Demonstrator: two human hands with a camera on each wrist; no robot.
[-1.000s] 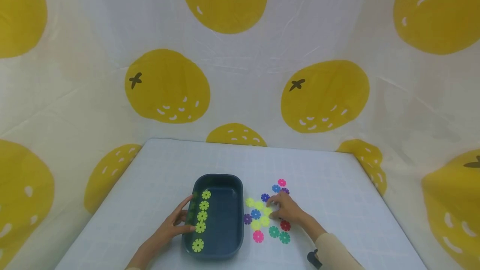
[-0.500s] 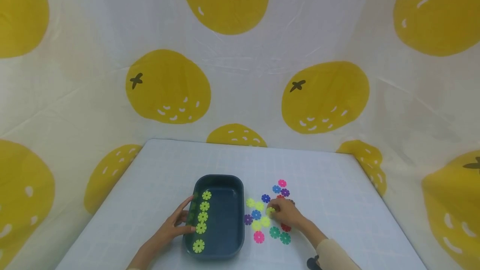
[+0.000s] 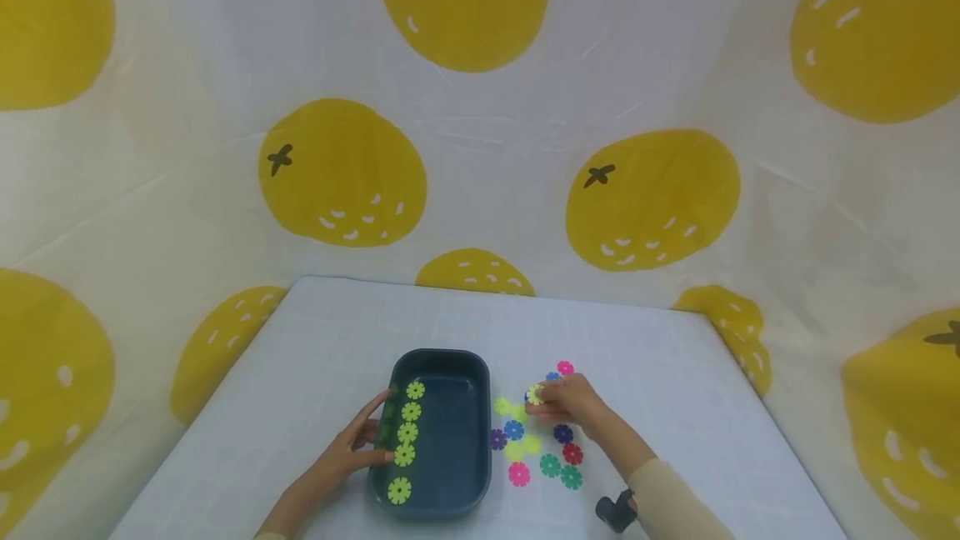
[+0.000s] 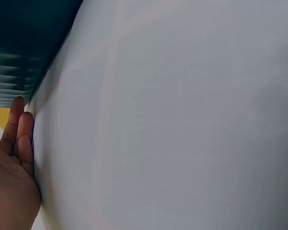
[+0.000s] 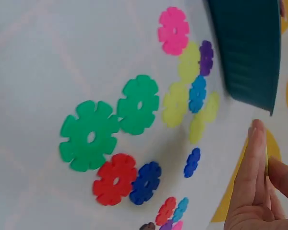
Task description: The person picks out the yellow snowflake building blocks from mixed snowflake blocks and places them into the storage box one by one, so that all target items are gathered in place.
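Observation:
My right hand (image 3: pixel 573 400) pinches a yellow-green snowflake building disc (image 3: pixel 535 393) between thumb and fingers, raised above the scattered discs. In the right wrist view a thin edge of that disc (image 5: pixel 267 163) shows between thumb and fingers. My left hand (image 3: pixel 348 448) rests against the left side of a dark blue-green tray (image 3: pixel 486 440), thumb and forefinger spread apart on its rim. From the left wrist, its fingers (image 4: pixel 25 127) look nearly straight beside the tray's outer wall. Inside the tray, several yellow-green discs (image 3: pixel 407 432) line the left side.
Right of the tray, loose discs lie on the pale cloth: pink (image 3: pixel 519 474), green (image 3: pixel 551 465), red (image 3: pixel 572 453), dark blue (image 3: pixel 563 434), light blue (image 3: pixel 513 430), purple (image 3: pixel 498 439) and yellow-green (image 3: pixel 532 443). A fruit-print curtain (image 3: pixel 487 190) hangs behind the table (image 3: pixel 360 315).
My right hand has picked a yellow-green disc off the cloth, lifted it and turned, uncovering the dark blue disc beneath the wrist. The left hand stays at the tray.

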